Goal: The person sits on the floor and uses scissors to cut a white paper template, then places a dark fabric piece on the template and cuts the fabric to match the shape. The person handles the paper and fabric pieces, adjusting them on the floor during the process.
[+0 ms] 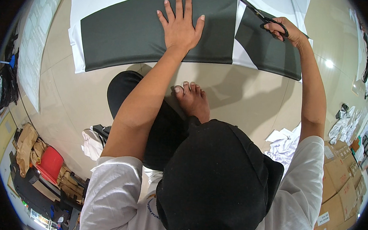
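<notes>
1. Our left hand (181, 29) is flat on the big panel (125, 37), top centre of the frame: fingers spread, gripping nothing. We'd keep it pressing evenly so the dark stuff doesn't creep, and slide it nearer the cut if the right side lifts.
2. Our right hand (286, 29), upper right, is curled round the handles of the scissors (258, 12). The blades point up and left to the top edge; can't really tell how far apart they are.
3. Looks like a cutting job, so we'd take long, smooth snips, lower blade low, no twisting.
4. The small panel (274, 53) sits under that hand, upper right. Don't let the wrist drag it.
5. White sheet (243, 55) shows between and beyond both panels. We'd smooth it first, so no fold gets nipped.
6. Foot (193, 103), mid-frame: just below the big panel, so we'd keep it off.
</notes>
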`<state>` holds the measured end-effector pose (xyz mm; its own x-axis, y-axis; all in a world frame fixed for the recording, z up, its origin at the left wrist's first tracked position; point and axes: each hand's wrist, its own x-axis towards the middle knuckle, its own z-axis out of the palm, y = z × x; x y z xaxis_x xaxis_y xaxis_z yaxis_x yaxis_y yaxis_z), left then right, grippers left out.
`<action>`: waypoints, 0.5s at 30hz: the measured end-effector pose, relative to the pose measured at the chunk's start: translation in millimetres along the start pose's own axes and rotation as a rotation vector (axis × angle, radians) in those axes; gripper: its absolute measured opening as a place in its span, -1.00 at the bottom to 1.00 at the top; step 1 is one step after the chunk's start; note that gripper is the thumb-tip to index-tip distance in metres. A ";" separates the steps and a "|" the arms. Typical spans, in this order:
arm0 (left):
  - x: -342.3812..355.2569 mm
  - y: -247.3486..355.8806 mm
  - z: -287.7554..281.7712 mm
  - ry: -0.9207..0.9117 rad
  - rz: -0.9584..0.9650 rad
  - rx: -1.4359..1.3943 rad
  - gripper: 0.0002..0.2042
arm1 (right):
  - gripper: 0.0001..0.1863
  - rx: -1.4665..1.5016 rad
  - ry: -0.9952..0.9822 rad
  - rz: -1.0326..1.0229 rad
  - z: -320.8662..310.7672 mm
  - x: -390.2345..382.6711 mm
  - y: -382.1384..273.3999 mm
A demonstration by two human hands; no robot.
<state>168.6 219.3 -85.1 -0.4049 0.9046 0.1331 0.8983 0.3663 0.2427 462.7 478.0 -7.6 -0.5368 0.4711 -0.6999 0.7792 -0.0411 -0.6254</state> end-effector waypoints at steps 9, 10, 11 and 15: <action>0.3 2.1 -3.9 0.005 -0.011 -0.054 -0.23 | -0.65 -0.005 -0.013 -0.016 -1.7 -0.3 0.7; 0.1 1.9 -3.8 0.008 -0.012 -0.058 -0.23 | -0.65 -0.006 -0.012 -0.021 -1.5 -0.4 0.4; -0.2 1.5 -3.8 0.006 -0.012 -0.058 -0.23 | -0.65 -0.016 -0.009 -0.021 -1.1 -0.1 0.0; 0.7 2.6 -7.2 0.003 -0.010 -0.057 -0.23 | -0.65 -0.029 -0.013 -0.023 -0.9 -0.9 -0.5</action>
<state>169.4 219.3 -77.4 -0.4140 0.9005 0.1330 0.8832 0.3621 0.2980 463.1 478.4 -6.3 -0.5591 0.4601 -0.6897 0.7752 -0.0049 -0.6317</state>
